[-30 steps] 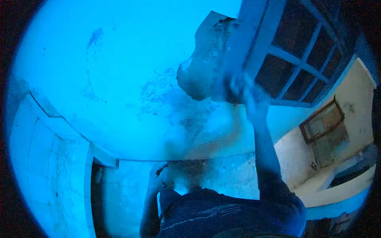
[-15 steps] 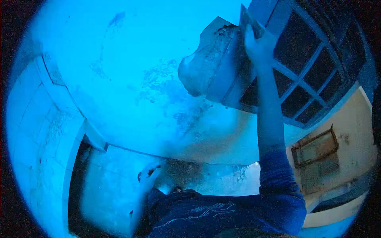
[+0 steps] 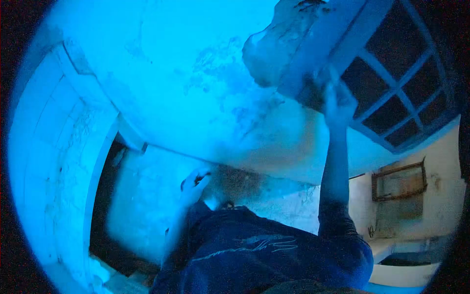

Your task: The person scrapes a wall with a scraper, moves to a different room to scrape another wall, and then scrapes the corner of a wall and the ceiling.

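A pale wall (image 3: 181,112), lit strongly blue, spreads to the left of the window and runs on below it. A tiled surface (image 3: 44,152) curves along the far left, well apart from the window. The window (image 3: 391,93) itself has crossing bars over dark panes and a broad frame, and it stands tilted in the view. Lower than the window, at the bottom, is the person's dark shirt (image 3: 274,250), with a pale line drawing across it. A bare patch (image 3: 274,54) with a ragged edge, its plaster gone, sits just beside the window, against the left side of the frame. Dark stains (image 3: 215,61) mark the wall farther left of the window. Below the window on the right, a wooden frame (image 3: 400,181) hangs on another wall (image 3: 448,157).

The right hand (image 3: 339,100), its arm raised, is at the lower left corner of the window; it is blurred, and whether it touches the frame cannot be told. A dark, smeared shape (image 3: 312,93) shows at its fingers, too unclear to say whether it is held. The left hand (image 3: 194,183) is well below and left of the window, near the shirt, its fingers bent inward; I cannot tell whether they hold anything.
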Available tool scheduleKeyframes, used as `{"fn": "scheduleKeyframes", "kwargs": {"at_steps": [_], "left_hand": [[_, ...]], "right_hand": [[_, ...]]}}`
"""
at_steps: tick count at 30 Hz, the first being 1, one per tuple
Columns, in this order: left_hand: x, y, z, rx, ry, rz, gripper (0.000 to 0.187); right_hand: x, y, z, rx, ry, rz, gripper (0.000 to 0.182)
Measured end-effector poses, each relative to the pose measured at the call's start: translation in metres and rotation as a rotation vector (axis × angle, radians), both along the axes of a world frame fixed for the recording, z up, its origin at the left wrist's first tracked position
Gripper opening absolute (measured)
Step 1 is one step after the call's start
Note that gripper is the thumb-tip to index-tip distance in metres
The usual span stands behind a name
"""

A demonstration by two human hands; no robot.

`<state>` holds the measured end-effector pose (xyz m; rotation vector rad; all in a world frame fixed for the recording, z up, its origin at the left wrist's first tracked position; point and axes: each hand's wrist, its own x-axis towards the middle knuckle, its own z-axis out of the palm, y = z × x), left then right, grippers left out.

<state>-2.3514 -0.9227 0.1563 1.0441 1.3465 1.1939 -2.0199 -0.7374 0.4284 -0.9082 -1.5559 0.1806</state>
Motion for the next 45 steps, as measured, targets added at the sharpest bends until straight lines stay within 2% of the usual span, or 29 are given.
{"fn": "scheduleKeyframes", "kwargs": {"at_steps": [2, 5, 6, 7, 9, 10, 12, 14, 16, 17, 19, 20, 21, 22, 23, 24, 26, 28, 30, 32, 34, 36, 37, 38, 39, 40, 41, 43, 45], "left_hand": [[-0.001, 0.000, -0.002, 0.035, 0.052, -0.095, 0.029], [-0.001, 0.004, -0.011, 0.028, 0.029, -0.114, 0.028], [0.000, 0.006, -0.017, 0.010, 0.035, -0.096, 0.028], [0.002, 0.007, -0.023, 0.077, 0.095, -0.146, 0.028], [0.008, 0.018, -0.025, 0.158, 0.171, -0.184, 0.028], [0.015, 0.018, -0.022, 0.093, 0.133, -0.245, 0.029], [0.025, 0.030, -0.005, 0.033, 0.114, -0.320, 0.030], [0.035, 0.042, 0.022, 0.045, 0.272, -0.496, 0.033], [0.047, 0.054, 0.031, 0.042, 0.248, -0.580, 0.036], [0.046, 0.066, 0.034, 0.048, 0.220, -0.646, 0.038], [0.044, 0.087, 0.043, 0.137, 0.272, -0.694, 0.038], [0.042, 0.096, 0.045, 0.214, 0.295, -0.734, 0.037], [0.037, 0.108, 0.040, 0.285, 0.279, -0.751, 0.038], [0.030, 0.116, 0.047, 0.286, 0.275, -0.782, 0.038], [0.020, 0.125, 0.057, 0.266, 0.272, -0.779, 0.039], [0.011, 0.130, 0.062, 0.245, 0.265, -0.773, 0.039], [-0.005, 0.143, 0.044, 0.175, 0.179, -0.761, 0.040], [-0.022, 0.148, 0.035, 0.092, 0.097, -0.749, 0.041], [-0.043, 0.145, 0.033, 0.096, 0.222, -0.757, 0.039], [-0.066, 0.143, 0.017, 0.037, 0.172, -0.826, 0.039], [-0.096, 0.147, -0.008, -0.116, 0.118, -0.912, 0.040], [-0.120, 0.155, -0.016, -0.141, 0.156, -0.926, 0.041], [-0.130, 0.158, -0.006, -0.072, 0.201, -0.897, 0.041], [-0.137, 0.167, 0.011, -0.032, 0.229, -0.978, 0.040], [-0.148, 0.171, -0.016, -0.054, 0.178, -0.938, 0.040], [-0.153, 0.176, -0.016, -0.049, 0.180, -1.034, 0.040], [-0.155, 0.183, -0.013, -0.111, 0.239, -1.037, 0.042], [-0.152, 0.191, -0.022, -0.181, 0.308, -1.111, 0.044], [-0.141, 0.201, -0.035, -0.163, 0.215, -1.165, 0.047]], "right_hand": [[0.034, 0.011, -0.109, -0.232, -0.054, 0.059, 0.024], [0.038, -0.030, -0.236, -0.590, -0.374, 0.121, 0.022], [0.036, -0.048, -0.282, -0.739, -0.278, 0.128, 0.022], [0.003, -0.084, -0.242, -0.764, -0.240, 0.191, 0.022], [-0.020, -0.114, -0.253, -0.953, 0.195, 0.337, 0.023], [-0.017, -0.115, -0.273, -0.956, 0.202, 0.346, 0.023], [-0.009, -0.117, -0.324, -0.853, 0.043, 0.261, 0.023], [-0.011, -0.117, -0.324, -0.745, -0.027, 0.298, 0.024], [-0.010, -0.110, -0.299, -0.704, -0.604, 0.174, 0.026], [-0.007, -0.100, -0.289, -0.692, -0.580, 0.163, 0.026], [0.003, -0.090, -0.257, -0.439, -0.786, 0.065, 0.027], [-0.005, -0.098, -0.203, -0.534, -0.792, -0.130, 0.028], [0.006, -0.100, -0.183, -0.476, -0.549, -0.109, 0.031], [-0.009, -0.102, -0.142, -0.361, -0.061, -0.038, 0.031], [-0.006, -0.112, -0.121, -0.387, 0.162, -0.118, 0.032], [-0.011, -0.118, -0.108, -0.402, 0.315, -0.334, 0.029], [-0.044, -0.100, -0.098, -0.162, 0.445, -0.470, 0.024], [-0.039, -0.082, -0.147, -0.385, 0.228, -0.377, 0.020], [-0.066, -0.062, -0.210, -0.529, 0.372, -0.065, 0.018], [-0.135, -0.057, -0.202, -0.656, 0.445, 0.054, 0.017], [-0.153, -0.051, -0.278, -0.702, 0.227, 0.094, 0.017], [-0.170, -0.053, -0.316, -0.987, -0.455, 0.042, 0.020], [-0.187, -0.062, -0.312, -0.990, -0.409, -0.047, 0.020], [-0.215, -0.072, -0.298, -0.999, 0.024, 0.247, 0.025], [-0.243, -0.080, -0.286, -0.923, 0.456, 0.540, 0.030], [-0.257, -0.084, -0.289, -0.829, 0.682, 0.635, 0.033], [-0.270, -0.088, -0.291, -0.723, 0.898, 0.745, 0.036], [-0.285, -0.092, -0.333, -0.736, 0.776, 0.464, 0.033], [-0.283, -0.089, -0.372, -0.773, 0.630, 0.228, 0.029]]}}
